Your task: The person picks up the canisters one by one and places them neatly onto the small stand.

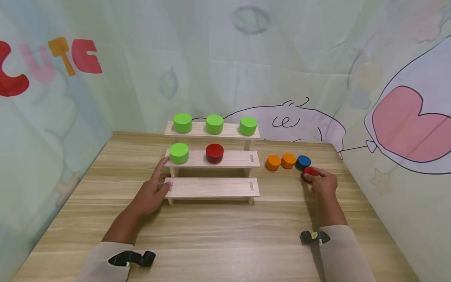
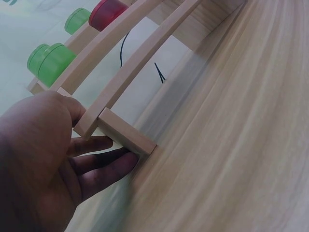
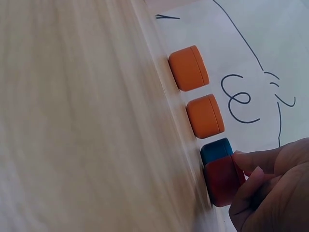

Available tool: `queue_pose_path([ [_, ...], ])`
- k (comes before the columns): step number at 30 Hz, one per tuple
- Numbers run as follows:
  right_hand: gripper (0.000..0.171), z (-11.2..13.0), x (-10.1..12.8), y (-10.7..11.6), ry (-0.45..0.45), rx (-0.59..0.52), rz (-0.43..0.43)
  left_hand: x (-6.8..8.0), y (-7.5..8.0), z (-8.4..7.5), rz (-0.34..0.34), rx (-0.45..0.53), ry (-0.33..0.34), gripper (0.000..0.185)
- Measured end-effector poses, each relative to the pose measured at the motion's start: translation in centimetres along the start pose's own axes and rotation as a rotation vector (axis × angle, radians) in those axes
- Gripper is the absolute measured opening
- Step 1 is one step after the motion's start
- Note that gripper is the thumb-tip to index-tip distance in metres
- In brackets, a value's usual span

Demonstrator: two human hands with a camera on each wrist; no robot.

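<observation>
At the right of the head view, the right hand (image 1: 323,183) pinches a red disc (image 1: 311,171) between thumb and fingertips. The disc sits low over the wooden table (image 1: 225,235), its flat faces pointing up and down and its short axis roughly upright; whether it rests on the table or is just lifted cannot be told. In the right wrist view the same red disc (image 3: 222,180) lies against a blue disc (image 3: 216,150), with fingers (image 3: 256,186) curled round its rim.

Just left of the blue disc (image 1: 303,161) stand two orange discs (image 1: 280,161) side by side, all flat on the table in a short row right of centre.

At the centre stands a three-step wooden rack (image 1: 213,158), its long axis running left to right across the frame. The top step carries three green discs (image 1: 215,123); the middle step carries one green disc (image 1: 179,152) at its left and a dark red disc (image 1: 214,153) at its middle.

The left hand (image 1: 151,194) rests against the left end of the rack, fingers stretched fairly straight, holding nothing. In the left wrist view its fingers (image 2: 104,166) touch the rack's lowest foot (image 2: 126,131).

On the cloth backdrop at the upper left, coloured letters read "CUTE" (image 1: 49,64). A pink heart drawing (image 1: 408,125) shows at the right.
</observation>
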State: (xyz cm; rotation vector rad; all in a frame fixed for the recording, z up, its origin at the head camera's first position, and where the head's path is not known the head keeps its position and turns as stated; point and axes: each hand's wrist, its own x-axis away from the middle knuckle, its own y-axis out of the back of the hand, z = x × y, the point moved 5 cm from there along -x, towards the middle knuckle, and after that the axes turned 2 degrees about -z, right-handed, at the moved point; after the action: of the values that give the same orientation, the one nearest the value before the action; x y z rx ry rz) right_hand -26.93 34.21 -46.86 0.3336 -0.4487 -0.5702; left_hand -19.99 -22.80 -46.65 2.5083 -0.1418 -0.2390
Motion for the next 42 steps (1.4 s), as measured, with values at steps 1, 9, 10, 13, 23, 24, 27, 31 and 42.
queue_pose_path([
  [1, 0.053, 0.0, 0.0, 0.0, -0.009, -0.003, -0.003, 0.0, 0.0, 0.0, 0.001, 0.002, 0.0, 0.081],
  [9, 0.051, -0.3, -0.2, 0.1, -0.014, -0.001, -0.019, -0.1, -0.1, 0.0, 0.013, 0.013, 0.013, 0.082],
  [10, 0.051, -0.4, -0.2, 0.1, -0.015, 0.004, -0.019, -0.1, -0.1, 0.0, 0.012, 0.012, 0.011, 0.082],
  [13, 0.05, -0.3, -0.2, 0.1, -0.015, 0.014, -0.015, -0.1, -0.1, 0.1, 0.008, 0.008, 0.007, 0.082],
  [23, 0.045, 0.6, 0.3, 0.4, 0.113, 0.021, -0.05, 0.1, 0.0, -0.1, 0.006, 0.012, 0.006, 0.082],
  [24, 0.045, 0.7, 0.4, 0.5, 0.123, 0.02, -0.058, 0.1, 0.0, -0.1, 0.007, 0.014, 0.007, 0.082],
  [27, 0.044, 0.8, 0.7, 0.5, 0.136, 0.006, -0.073, 0.1, 0.0, -0.1, 0.01, 0.014, 0.008, 0.081],
  [31, 0.044, 1.0, 1.1, 0.6, 0.152, -0.029, -0.094, 0.1, 0.0, -0.2, 0.007, 0.009, 0.008, 0.081],
  [42, 0.045, 2.0, 2.1, 1.0, 0.258, -0.111, -0.199, 0.2, 0.0, -0.2, 0.008, 0.01, 0.019, 0.081],
])
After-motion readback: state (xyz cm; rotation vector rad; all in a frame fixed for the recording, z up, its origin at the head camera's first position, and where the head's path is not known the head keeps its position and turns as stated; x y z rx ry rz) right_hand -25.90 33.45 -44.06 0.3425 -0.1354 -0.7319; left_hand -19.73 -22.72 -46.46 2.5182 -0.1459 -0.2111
